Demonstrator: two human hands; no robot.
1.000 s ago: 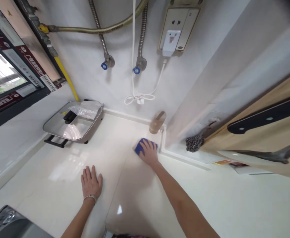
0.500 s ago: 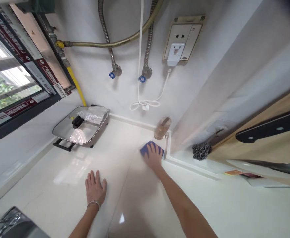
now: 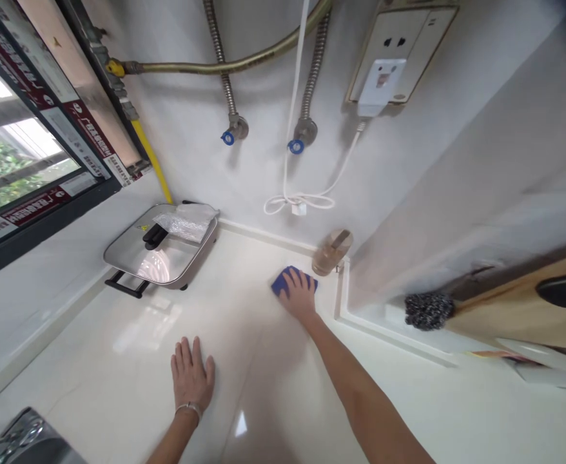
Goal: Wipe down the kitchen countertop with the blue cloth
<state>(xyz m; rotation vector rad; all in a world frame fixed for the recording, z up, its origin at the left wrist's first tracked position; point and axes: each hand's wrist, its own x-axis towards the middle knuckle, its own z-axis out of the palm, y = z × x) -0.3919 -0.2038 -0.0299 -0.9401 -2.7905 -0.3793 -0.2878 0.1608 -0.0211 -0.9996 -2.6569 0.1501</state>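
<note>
My right hand [image 3: 298,298] presses a folded blue cloth [image 3: 283,281] onto the white countertop [image 3: 234,303], fingers spread over it. A brownish see-through jar [image 3: 330,252] lies or leans just beyond the cloth, near the back corner. My left hand [image 3: 192,374], with a bracelet at the wrist, rests flat on the countertop with its fingers stretched out and holds nothing. Farther back on the left stands a square electric pan [image 3: 167,251] with a glass lid, and a clear plastic bag [image 3: 189,222] lies on the lid.
A white cord hangs from the plug [image 3: 382,84] down the back wall, beside two blue-handled valves [image 3: 296,145]. A dark scouring ball [image 3: 428,310] and a wooden board [image 3: 515,296] are at the right. A metal appliance corner [image 3: 26,438] shows at lower left.
My right hand and the cloth have shifted slightly left, away from the jar and the corner ledge. My left hand stays flat in place. The view has moved a little.
</note>
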